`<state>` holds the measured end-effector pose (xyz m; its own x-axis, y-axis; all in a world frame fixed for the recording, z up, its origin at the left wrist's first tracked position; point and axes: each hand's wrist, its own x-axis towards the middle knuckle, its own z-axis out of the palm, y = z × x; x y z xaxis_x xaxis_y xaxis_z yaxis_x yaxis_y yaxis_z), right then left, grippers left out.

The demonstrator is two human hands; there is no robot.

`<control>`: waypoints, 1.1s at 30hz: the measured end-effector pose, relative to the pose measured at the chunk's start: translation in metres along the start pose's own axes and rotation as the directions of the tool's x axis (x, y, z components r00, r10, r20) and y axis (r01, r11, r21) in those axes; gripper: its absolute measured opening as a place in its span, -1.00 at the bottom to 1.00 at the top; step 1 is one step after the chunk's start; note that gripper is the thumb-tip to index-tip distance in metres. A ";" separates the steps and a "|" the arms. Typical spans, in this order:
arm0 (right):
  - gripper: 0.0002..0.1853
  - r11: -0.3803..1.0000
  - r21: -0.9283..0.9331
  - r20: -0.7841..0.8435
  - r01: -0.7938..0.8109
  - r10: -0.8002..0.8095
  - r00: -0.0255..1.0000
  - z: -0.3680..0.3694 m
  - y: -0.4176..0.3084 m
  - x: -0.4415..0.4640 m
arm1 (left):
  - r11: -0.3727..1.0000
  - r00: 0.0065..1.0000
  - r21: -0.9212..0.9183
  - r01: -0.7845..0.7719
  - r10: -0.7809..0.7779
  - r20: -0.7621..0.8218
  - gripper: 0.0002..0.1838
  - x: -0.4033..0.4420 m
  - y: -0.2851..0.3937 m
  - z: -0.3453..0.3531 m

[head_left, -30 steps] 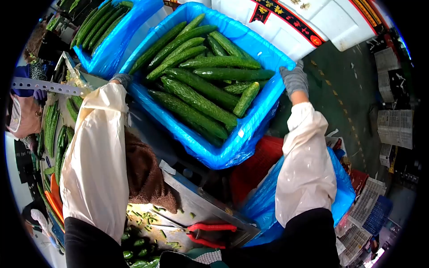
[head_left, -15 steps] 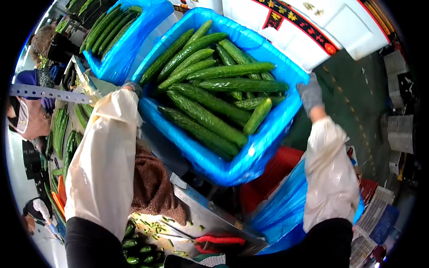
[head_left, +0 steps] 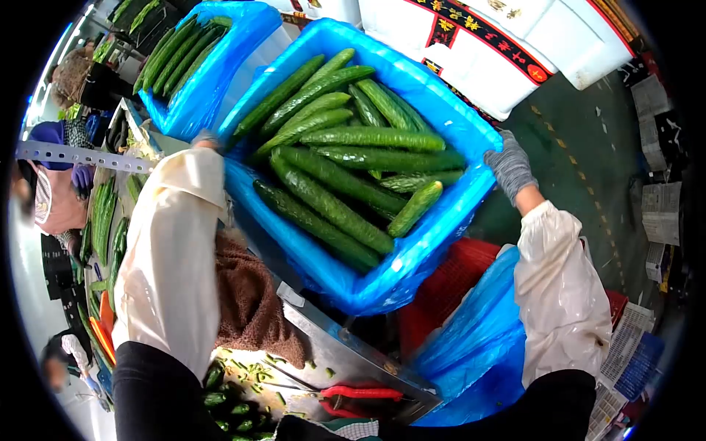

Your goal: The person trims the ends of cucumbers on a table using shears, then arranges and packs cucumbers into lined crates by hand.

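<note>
Head view: the right hand held the blue tub, cucumbers left of its fingers. Left hand was too hidden to tell.

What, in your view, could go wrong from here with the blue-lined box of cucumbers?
First, the right hand is at a corner of the box covered by the blue liner, so the plastic might slip or tear under its grip. Second, the cucumbers lie loose and crisscrossed, so a sharp tilt could make them slide.
</note>
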<state>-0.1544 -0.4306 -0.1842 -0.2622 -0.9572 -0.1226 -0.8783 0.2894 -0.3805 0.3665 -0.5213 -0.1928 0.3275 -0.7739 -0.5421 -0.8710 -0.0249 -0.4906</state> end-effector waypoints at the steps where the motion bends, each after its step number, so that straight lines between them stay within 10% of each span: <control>1: -0.36 0.993 0.001 0.039 -0.120 0.120 0.992 0.003 -0.002 0.015 | 1.000 1.000 0.015 -0.010 0.010 0.000 -0.52 -0.001 -0.001 -0.002; 7: -0.48 0.982 0.157 0.122 -0.103 0.084 0.989 0.004 0.004 0.004 | 0.990 0.997 0.127 -0.067 0.063 0.032 -0.52 -0.007 0.002 -0.003; 12: -0.39 0.988 -0.133 0.098 -0.081 0.094 0.991 -0.009 -0.024 -0.026 | 0.968 0.993 0.223 -0.117 0.106 0.058 -0.51 -0.012 -0.004 0.001; 14: -0.38 0.982 0.158 0.259 -0.099 0.055 0.964 -0.009 0.002 -0.001 | 0.944 0.987 0.290 -0.159 0.144 0.072 -0.51 -0.014 0.001 -0.007; 24: -0.44 0.988 -0.074 0.100 -0.133 0.140 0.985 -0.008 -0.028 -0.008 | 0.833 0.962 0.482 -0.271 0.227 0.149 -0.49 -0.018 0.009 -0.009; 28: -0.43 0.986 0.010 0.168 0.166 -0.165 0.972 -0.022 -0.007 -0.021 | 0.787 0.949 0.531 -0.315 0.274 0.158 -0.49 -0.018 0.015 -0.006; 30: -0.43 0.995 -0.013 0.166 -0.095 0.096 0.981 -0.002 -0.002 0.001 | 0.753 0.945 0.572 -0.325 0.277 0.174 -0.48 -0.027 0.010 -0.009; 33: -0.40 0.994 -0.109 0.060 -0.002 0.008 0.998 -0.022 -0.026 -0.047 | 0.727 0.935 0.590 -0.352 0.307 0.179 -0.48 -0.033 0.014 -0.007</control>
<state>-0.1280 -0.3937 -0.1481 -0.2452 -0.9526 -0.1802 -0.9161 0.2885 -0.2783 0.3403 -0.5005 -0.1766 0.1041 -0.6177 -0.7795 -0.5324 0.6274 -0.5683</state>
